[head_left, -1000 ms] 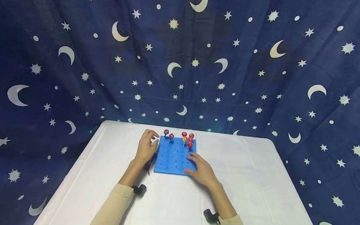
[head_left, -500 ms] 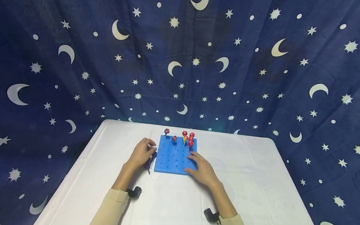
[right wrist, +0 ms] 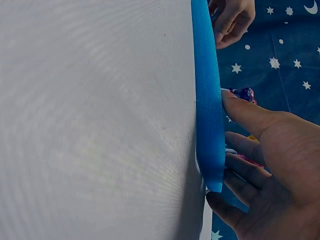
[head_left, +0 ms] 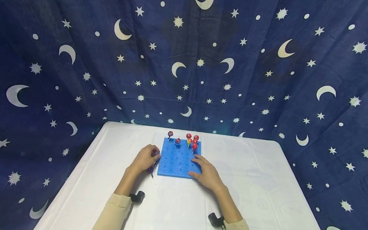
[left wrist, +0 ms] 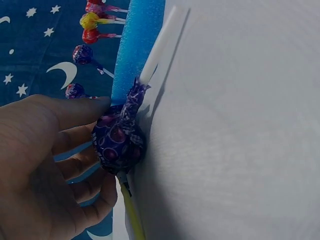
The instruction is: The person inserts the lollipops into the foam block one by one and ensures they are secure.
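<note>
My left hand [head_left: 144, 158] is at the left edge of a blue foam board [head_left: 175, 162]. Its thumb and curled fingers seem to pinch a purple-wrapped lollipop, mostly hidden under the hand in the head view. In the left wrist view, a purple lollipop [left wrist: 119, 145] with a white stick shows close in front of the thumb and fingers; a yellow stick [left wrist: 131, 212] lies below it. My right hand [head_left: 208, 174] rests with spread, relaxed fingers on the board's right side, the thumb near the front edge. In the right wrist view, its fingers [right wrist: 250, 115] touch the board's side.
Several red lollipops [head_left: 195, 147] and a yellow one [head_left: 189, 141] stand in the board's back right. Two dark-wrapped lollipops stand back left, one upright [head_left: 170, 134] and one lower [head_left: 177, 141]. A white cloth covers the table [head_left: 260, 194]; a starry curtain [head_left: 250, 80] hangs behind.
My left hand has come back from the board's far left corner down to the purple lollipops and closed in on one. The nearer back-left lollipop sits slightly lower and further right. The right hand stays put.
</note>
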Demonstrator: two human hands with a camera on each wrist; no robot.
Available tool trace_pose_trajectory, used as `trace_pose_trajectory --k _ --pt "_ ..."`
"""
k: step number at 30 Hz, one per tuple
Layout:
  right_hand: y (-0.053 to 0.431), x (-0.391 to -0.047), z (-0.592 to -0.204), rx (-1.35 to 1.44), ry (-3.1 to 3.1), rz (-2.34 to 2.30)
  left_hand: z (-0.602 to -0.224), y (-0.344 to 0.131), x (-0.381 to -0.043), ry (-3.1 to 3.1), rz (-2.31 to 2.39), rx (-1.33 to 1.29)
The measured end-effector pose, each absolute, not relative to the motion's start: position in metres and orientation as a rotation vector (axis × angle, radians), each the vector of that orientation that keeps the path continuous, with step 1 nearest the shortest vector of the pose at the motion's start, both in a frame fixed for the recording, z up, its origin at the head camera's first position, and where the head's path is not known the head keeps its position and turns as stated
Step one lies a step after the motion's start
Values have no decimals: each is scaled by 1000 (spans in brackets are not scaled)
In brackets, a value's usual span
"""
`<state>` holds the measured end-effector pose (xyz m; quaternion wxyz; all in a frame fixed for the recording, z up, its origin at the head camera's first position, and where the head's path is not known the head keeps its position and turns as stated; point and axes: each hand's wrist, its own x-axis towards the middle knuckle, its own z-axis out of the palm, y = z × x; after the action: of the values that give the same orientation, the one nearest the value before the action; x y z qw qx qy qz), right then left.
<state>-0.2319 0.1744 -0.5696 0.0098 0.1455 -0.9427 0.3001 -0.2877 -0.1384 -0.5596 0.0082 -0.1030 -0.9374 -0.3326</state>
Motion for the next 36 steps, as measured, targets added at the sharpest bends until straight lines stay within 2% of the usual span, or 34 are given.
trace_pose_trajectory --k 36 --pt "175 -232 -571 435 -2947 937 -565 -149 -285 -2925 -1108 -350"
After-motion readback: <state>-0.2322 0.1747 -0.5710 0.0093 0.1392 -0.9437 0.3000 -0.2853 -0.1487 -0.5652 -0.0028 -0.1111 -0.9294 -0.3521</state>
